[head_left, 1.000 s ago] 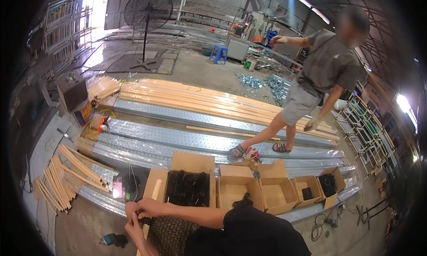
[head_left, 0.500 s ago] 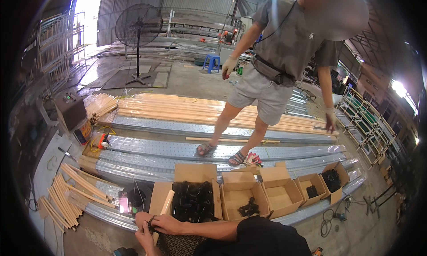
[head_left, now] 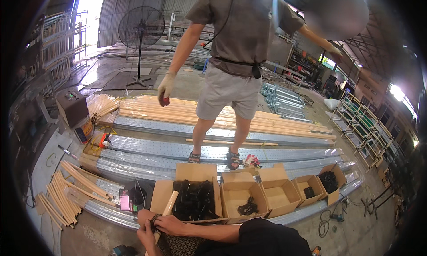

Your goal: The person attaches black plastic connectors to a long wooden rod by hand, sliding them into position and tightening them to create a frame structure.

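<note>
A beige pipe (head_left: 170, 203) slants across my lap, its upper end leaning in front of the nearest cardboard box. Over the pipe's middle, my right hand (head_left: 172, 225) is closed, with its fingertips pointing left. Just left of it and lower, my left hand (head_left: 146, 236) is closed with its fingertips meeting the right ones. A small dark patch shows between the fingers; I cannot tell whether it is a fitting or cloth. The open cardboard box (head_left: 162, 198) beside the pipe is heaped with black pipe fittings (head_left: 194, 200).
More open boxes stand rightward, one with a few black fittings (head_left: 248, 207). Cut beige pipes (head_left: 64, 200) lie at left. Beyond the boxes are wrapped metal planks (head_left: 142, 148) and long beige pipes (head_left: 155, 109). A co-worker (head_left: 231, 87) in grey shorts stands there, gloved. A power tool (head_left: 338, 217) lies right.
The co-worker has stepped left, now standing directly behind the boxes with one arm swung out to the right. My hands stay at the pipe, nearly unmoved.
</note>
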A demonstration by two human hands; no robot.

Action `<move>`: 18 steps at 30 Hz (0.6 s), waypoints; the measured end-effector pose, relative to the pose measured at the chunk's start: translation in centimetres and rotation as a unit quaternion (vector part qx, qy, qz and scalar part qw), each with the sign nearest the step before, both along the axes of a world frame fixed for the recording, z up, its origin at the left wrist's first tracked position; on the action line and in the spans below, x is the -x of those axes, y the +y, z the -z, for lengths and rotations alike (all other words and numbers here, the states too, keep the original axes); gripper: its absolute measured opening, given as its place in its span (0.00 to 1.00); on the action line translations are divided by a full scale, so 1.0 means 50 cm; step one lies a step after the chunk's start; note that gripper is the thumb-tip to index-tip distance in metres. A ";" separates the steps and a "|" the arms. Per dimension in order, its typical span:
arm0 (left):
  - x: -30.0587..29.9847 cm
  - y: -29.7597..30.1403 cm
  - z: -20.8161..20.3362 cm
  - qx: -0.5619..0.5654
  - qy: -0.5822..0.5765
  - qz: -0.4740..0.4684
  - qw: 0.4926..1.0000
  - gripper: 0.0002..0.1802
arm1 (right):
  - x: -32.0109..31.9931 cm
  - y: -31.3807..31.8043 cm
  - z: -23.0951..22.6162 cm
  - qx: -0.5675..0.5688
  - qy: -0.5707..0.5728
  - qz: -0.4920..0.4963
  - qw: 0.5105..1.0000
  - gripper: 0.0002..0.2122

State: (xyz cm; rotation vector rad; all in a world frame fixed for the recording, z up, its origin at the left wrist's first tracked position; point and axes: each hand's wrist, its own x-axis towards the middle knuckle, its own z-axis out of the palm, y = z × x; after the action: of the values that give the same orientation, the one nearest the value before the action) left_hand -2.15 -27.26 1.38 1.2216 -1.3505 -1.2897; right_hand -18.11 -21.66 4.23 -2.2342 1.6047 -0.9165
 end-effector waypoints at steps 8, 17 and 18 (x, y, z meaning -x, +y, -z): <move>-0.008 -0.001 0.016 0.033 -0.057 0.021 0.998 0.27 | -0.017 0.035 -0.038 0.020 -0.007 0.037 0.999 0.10; 0.036 0.044 -0.030 0.019 -0.064 0.052 0.996 0.27 | 0.015 0.090 -0.061 0.047 -0.018 0.067 0.997 0.09; 0.046 0.049 -0.025 0.028 -0.034 0.055 0.998 0.27 | 0.021 0.099 -0.064 0.054 -0.014 0.067 0.996 0.09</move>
State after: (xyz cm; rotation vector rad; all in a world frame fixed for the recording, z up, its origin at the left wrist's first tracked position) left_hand -4.46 -24.80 2.62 1.1765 -1.5112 -1.2879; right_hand -19.16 -16.73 7.45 -2.1958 1.7490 -1.0888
